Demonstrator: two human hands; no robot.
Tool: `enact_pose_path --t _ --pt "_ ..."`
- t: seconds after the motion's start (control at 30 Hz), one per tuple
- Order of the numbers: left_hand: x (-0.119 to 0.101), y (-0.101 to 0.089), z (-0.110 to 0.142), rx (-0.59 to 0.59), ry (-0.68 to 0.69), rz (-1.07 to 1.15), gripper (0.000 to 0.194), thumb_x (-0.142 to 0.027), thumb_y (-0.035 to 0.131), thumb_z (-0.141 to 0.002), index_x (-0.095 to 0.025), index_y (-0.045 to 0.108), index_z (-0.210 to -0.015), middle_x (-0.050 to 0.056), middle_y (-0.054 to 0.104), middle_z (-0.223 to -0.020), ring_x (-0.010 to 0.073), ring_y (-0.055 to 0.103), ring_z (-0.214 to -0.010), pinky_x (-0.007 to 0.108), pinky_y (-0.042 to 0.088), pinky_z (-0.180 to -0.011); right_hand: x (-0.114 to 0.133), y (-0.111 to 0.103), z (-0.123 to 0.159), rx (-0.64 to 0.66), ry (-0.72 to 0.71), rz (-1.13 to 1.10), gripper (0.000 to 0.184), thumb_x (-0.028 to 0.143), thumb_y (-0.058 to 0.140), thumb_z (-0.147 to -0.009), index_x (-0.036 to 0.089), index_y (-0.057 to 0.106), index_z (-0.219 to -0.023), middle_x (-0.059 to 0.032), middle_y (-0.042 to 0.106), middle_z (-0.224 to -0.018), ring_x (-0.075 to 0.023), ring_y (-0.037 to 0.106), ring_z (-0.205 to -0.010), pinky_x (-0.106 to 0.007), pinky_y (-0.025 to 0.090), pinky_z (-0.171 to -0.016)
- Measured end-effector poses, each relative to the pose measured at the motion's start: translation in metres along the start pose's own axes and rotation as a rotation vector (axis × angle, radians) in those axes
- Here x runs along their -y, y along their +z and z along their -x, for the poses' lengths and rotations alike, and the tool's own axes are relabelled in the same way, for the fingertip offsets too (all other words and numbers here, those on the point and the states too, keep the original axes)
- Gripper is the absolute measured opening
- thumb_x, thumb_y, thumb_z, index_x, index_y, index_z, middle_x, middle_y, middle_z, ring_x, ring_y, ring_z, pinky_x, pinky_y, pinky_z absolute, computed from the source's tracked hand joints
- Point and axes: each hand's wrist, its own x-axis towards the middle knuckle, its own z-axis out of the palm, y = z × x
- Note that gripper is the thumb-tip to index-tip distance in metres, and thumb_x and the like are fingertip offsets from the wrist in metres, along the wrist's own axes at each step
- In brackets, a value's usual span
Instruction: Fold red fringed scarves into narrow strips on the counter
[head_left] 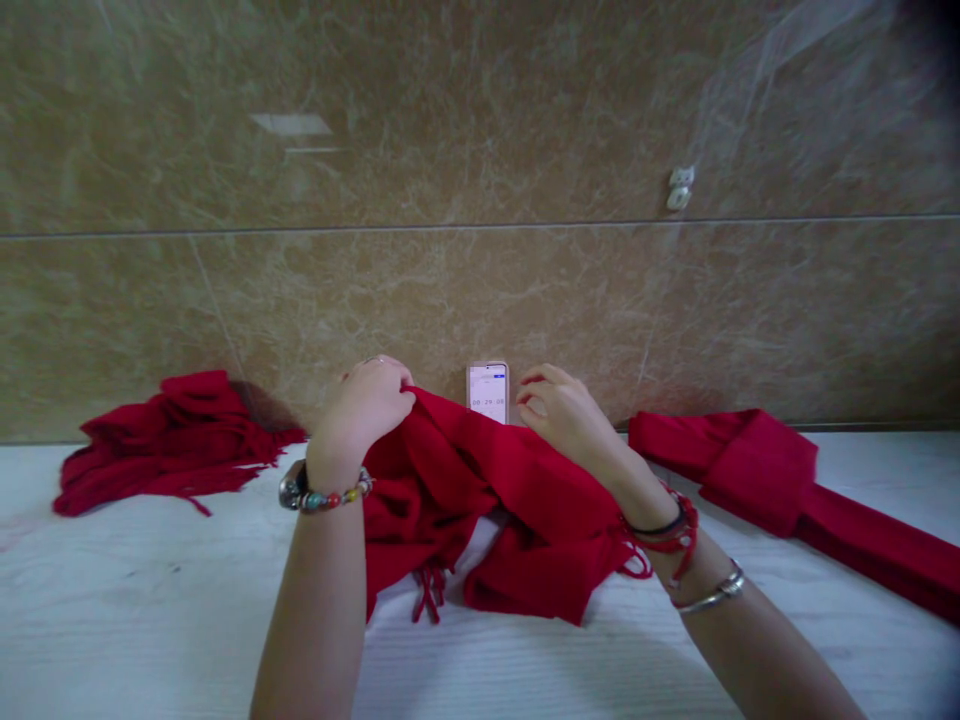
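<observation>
A red scarf (536,475) with fringed ends lies in loose folds on the white surface between my forearms. My left hand (379,395) is closed on its raised upper edge, with the fingertips partly hidden. To the right, my right hand (559,405) hovers just above the cloth. Its fingers are loosely bent and a little apart, and nothing shows in them. Between the two hands a phone (488,390) leans against the wall, its lower end covered by the scarf; its screen shows timer-like digits.
A crumpled red fringed cloth (172,440) lies at the left by the wall. On the right, a folded red cloth (761,470) has a long strip running off the right edge. The brown marble wall (450,300) rises behind the white tabletop (150,600). A small white figure (680,187) sits on the wall.
</observation>
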Motion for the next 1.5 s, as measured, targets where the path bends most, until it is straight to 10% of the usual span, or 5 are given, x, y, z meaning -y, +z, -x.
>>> enact_pose_path --t 0.3,0.7,0.83,0.97,1.5 --pt "-0.041 0.004 -0.001 0.013 0.157 0.153 0.024 -0.029 0.049 -0.080 -0.018 0.067 -0.068 0.006 0.068 -0.090 0.0187 0.061 -0.089 0.026 0.043 -0.082 0.037 0.024 0.011 0.105 -0.058 0.189 0.025 0.033 0.052 -0.083 0.014 0.064 -0.093 -0.0140 0.060 -0.105 -0.0258 0.054 -0.097 -0.038 0.041 -0.081" --pt "-0.012 0.006 0.000 0.224 -0.118 -0.015 0.020 -0.033 0.055 -0.078 -0.019 0.068 -0.082 0.010 0.068 -0.085 0.0248 0.062 -0.085 0.032 0.045 -0.071 -0.004 0.017 0.000 0.186 0.110 0.164 0.020 0.011 0.047 -0.078 0.015 0.067 -0.084 -0.0107 0.061 -0.104 -0.0212 0.054 -0.098 -0.033 0.041 -0.084" --pt "-0.041 0.015 0.002 0.178 0.112 0.036 0.043 -0.037 0.064 -0.072 -0.023 0.058 -0.112 0.009 0.058 -0.118 0.0276 0.051 -0.110 0.040 0.040 -0.091 -0.001 0.015 -0.001 0.122 0.057 0.029 0.023 0.008 0.047 -0.074 0.016 0.067 -0.080 -0.0091 0.061 -0.104 -0.0192 0.054 -0.097 -0.033 0.040 -0.088" --pt "-0.069 0.025 0.000 0.113 0.289 0.085 0.020 -0.020 0.053 -0.079 -0.021 0.065 -0.096 0.007 0.061 -0.114 0.0233 0.052 -0.109 0.039 0.038 -0.093 0.005 0.011 -0.001 0.051 0.043 -0.016 0.025 0.006 0.046 -0.073 0.016 0.067 -0.082 -0.0093 0.060 -0.105 -0.0197 0.055 -0.097 -0.033 0.040 -0.088" --pt "-0.024 0.004 -0.003 -0.170 0.069 0.129 0.024 -0.009 0.044 -0.071 -0.017 0.066 -0.075 0.007 0.063 -0.102 0.0205 0.058 -0.095 0.031 0.044 -0.090 -0.011 0.016 -0.003 0.094 0.131 0.061 0.018 0.011 0.050 -0.073 0.014 0.066 -0.082 -0.0091 0.060 -0.103 -0.0221 0.054 -0.097 -0.035 0.039 -0.088"
